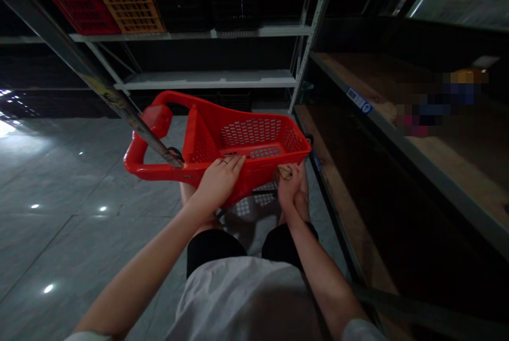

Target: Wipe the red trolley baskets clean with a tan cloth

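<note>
A small red plastic shopping cart [254, 174], with slotted basket walls and a looped handle, stands in front of me between my legs. My left hand [220, 176] lies along its near rim, fingers stretched out and the thumb hidden. Lower down, near the cart's right end, my right hand [289, 184] is closed on a small brownish crumpled cloth [284, 172], held against the near outer side of the basket. Dim light blurs the cloth's details. The basket's visible inside shows bare slotted walls and floor.
A worn metal pole [115, 105] slants from the upper left down to the cart. Behind stands a metal rack [210, 81] with red [81, 7] and yellow [129, 4] crates. Wooden shelving [350, 92] with a blue-white label runs close on the right. Grey floor [71, 235] extends left.
</note>
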`<action>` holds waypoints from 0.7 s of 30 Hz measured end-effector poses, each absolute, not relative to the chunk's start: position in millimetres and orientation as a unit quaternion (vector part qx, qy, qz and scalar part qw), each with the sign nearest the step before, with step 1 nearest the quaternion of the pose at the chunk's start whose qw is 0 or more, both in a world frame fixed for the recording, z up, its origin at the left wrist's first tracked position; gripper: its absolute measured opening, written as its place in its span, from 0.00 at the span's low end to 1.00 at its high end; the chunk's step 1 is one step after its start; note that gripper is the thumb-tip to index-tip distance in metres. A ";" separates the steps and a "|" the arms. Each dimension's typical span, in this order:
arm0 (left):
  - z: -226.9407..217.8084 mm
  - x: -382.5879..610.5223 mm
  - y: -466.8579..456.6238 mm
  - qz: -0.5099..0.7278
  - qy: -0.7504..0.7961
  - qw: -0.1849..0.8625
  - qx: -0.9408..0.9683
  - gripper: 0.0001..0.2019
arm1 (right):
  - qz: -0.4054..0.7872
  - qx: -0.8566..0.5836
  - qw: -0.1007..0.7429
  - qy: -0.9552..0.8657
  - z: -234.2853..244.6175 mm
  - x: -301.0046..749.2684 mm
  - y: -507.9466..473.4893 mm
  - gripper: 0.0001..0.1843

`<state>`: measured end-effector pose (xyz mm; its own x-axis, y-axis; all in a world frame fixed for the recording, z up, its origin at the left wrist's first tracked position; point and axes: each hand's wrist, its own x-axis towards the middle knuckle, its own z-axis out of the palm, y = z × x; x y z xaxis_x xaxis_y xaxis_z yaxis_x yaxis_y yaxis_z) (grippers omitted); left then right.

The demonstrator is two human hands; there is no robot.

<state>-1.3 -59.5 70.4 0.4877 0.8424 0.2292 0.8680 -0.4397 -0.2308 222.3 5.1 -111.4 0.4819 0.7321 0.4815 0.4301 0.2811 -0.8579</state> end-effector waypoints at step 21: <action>92.3 -57.9 -65.2 -0.053 -0.527 0.241 -0.813 0.16 | 0.066 -0.395 0.611 -0.683 -54.1 124.8 -6.2 0.18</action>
